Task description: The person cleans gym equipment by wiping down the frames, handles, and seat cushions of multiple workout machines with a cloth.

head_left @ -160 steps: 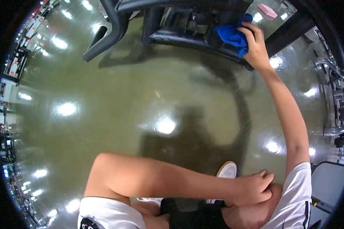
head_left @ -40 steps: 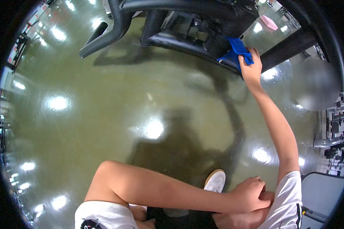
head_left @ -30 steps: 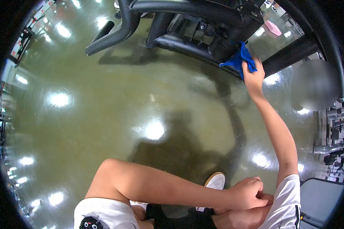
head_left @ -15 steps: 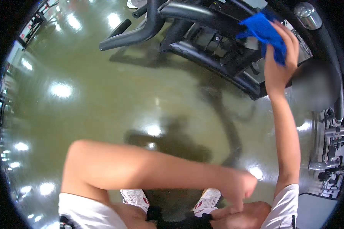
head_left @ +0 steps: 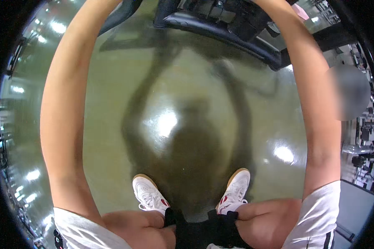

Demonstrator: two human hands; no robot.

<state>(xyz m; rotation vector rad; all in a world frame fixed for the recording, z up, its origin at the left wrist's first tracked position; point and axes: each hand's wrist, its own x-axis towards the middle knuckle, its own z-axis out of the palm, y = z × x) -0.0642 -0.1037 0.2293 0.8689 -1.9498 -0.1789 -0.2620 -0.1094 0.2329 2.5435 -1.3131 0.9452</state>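
Note:
Both my arms stretch forward and out past the top edge of the view, so neither hand shows. My left forearm (head_left: 66, 83) passes on the left beside a curved black bar (head_left: 122, 15) of an exercise machine. On the other side, my right forearm (head_left: 303, 62) runs up in front of the machine's black frame (head_left: 224, 35). The blue cloth seen earlier in my right hand is out of sight, so what either hand holds is hidden.
White sneakers (head_left: 237, 184) are on the glossy green floor (head_left: 187, 87), below the machine. A blurred round grey patch (head_left: 353, 91) lies by my right arm. Dumbbell racks (head_left: 365, 133) stand at the far right, near a grey panel (head_left: 359, 203).
My left arm has swung from across my lap to stretched forward. My right hand, with the blue cloth, has left the view at the top. The machine sits higher in view.

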